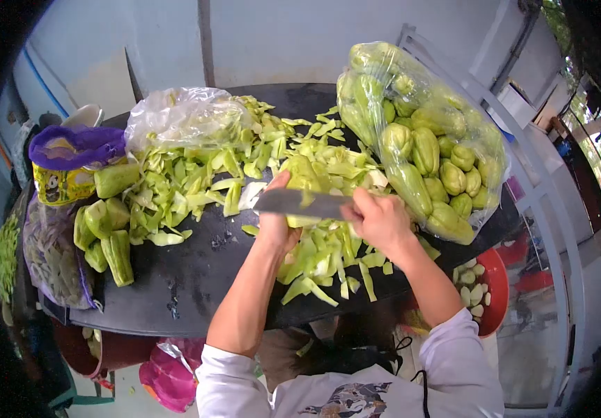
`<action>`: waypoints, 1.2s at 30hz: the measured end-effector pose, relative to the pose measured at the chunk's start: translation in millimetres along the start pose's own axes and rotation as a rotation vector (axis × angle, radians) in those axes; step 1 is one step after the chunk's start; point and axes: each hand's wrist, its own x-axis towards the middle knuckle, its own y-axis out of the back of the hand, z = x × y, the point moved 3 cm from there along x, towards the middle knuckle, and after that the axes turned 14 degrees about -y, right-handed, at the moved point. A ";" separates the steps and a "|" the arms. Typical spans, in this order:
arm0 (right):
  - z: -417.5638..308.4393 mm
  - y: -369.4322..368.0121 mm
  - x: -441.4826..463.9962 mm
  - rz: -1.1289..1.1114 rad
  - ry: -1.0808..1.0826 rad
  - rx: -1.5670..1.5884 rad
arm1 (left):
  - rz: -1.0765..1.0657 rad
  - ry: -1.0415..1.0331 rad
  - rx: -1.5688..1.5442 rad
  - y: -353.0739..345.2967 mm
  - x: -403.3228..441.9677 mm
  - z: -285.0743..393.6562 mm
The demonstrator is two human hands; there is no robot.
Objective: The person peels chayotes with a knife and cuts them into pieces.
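My right hand (385, 221) is closed around the handle of a broad-bladed knife (325, 204), its blade pointing left. The blade lies across a pale green chayote (303, 173), which my left hand (277, 217) grips from the left side. Part of the chayote and some left fingers are hidden behind the blade. Beneath and around both hands, green peel strips (321, 261) are heaped on the dark table (196, 279).
A clear bag of chayotes (426, 153) stands at right. A crumpled plastic bag (182, 122) lies on peelings at back left. Several chayotes (116, 247) sit beside a purple mesh bag (56, 251). A red bucket (499, 292) with pale pieces stands below, near a metal frame (544, 202).
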 end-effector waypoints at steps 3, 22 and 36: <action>-24.3 1.7 -3.1 0.064 0.182 0.028 | -0.102 0.011 -0.143 -4.4 2.9 -2.1; 15.7 -14.1 12.5 -0.007 -0.016 0.009 | -0.094 -0.031 -0.051 -6.6 -3.1 4.7; 21.7 -6.0 11.5 -0.049 -0.100 0.030 | -0.156 0.051 0.092 -13.7 -10.9 -4.0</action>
